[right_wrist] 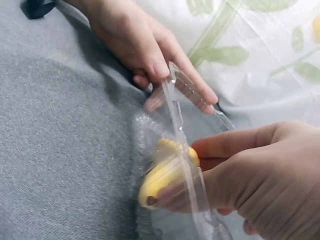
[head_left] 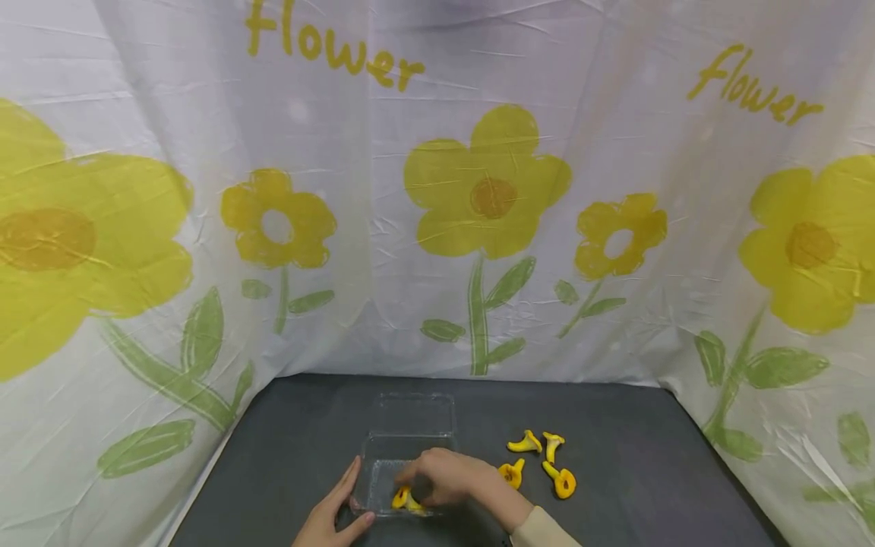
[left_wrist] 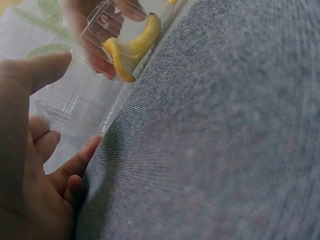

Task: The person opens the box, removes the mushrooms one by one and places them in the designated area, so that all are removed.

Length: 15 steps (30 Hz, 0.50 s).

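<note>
A clear plastic clamshell box (head_left: 374, 486) stands near the front of the dark table, its lid (head_left: 415, 414) folded back. My left hand (head_left: 333, 518) holds the box's near left corner, thumb along the front rim and fingers on the left side. Reaching in over the rim, my right hand (head_left: 447, 477) pinches a yellow chanterelle mushroom (right_wrist: 167, 172) between thumb and fingers. Through the clear wall in the left wrist view, a mushroom (left_wrist: 134, 47) shows low in the box. The right hand hides part of the box's inside in the head view.
To the right of the box, several more chanterelles (head_left: 552, 447) lie loosely grouped on the table (head_left: 615, 425). A white curtain (head_left: 383, 304) printed with yellow flowers encloses the back and sides. A small black object (right_wrist: 39, 7) shows near the left wrist.
</note>
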Tool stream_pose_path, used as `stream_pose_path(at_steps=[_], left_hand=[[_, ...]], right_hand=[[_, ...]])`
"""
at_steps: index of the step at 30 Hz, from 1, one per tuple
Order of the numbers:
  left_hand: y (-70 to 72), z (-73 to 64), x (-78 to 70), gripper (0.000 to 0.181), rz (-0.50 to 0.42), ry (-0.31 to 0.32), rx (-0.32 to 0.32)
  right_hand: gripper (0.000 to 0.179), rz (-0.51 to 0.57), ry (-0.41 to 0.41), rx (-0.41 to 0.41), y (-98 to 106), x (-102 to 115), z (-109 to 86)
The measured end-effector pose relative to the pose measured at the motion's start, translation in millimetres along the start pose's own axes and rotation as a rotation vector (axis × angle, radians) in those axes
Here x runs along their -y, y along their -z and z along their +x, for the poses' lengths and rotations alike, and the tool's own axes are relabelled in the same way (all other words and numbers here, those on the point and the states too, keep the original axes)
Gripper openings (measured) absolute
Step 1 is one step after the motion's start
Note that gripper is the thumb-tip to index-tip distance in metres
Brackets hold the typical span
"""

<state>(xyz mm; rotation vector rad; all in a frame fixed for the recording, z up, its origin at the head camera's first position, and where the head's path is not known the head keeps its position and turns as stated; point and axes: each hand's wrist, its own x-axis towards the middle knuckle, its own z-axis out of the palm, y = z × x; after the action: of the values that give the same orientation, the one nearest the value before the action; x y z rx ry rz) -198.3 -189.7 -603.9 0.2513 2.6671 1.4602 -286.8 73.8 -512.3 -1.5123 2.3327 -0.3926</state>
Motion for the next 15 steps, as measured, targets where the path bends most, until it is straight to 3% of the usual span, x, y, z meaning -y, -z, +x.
stream_pose_path(at_steps=[6, 15], left_hand=[[1.2, 1.0, -1.2, 0.094, 0.002, 0.001, 0.0], [0.7, 0.2, -2.5, 0.094, -0.03, 0.033, 0.012]], right_hand=[[0.057, 0.017, 0.005, 0.104, 6.6, -2.2, 1.9], [0.063, 0.016, -0.01, 0.143, 7.2, -6.8, 0.8]])
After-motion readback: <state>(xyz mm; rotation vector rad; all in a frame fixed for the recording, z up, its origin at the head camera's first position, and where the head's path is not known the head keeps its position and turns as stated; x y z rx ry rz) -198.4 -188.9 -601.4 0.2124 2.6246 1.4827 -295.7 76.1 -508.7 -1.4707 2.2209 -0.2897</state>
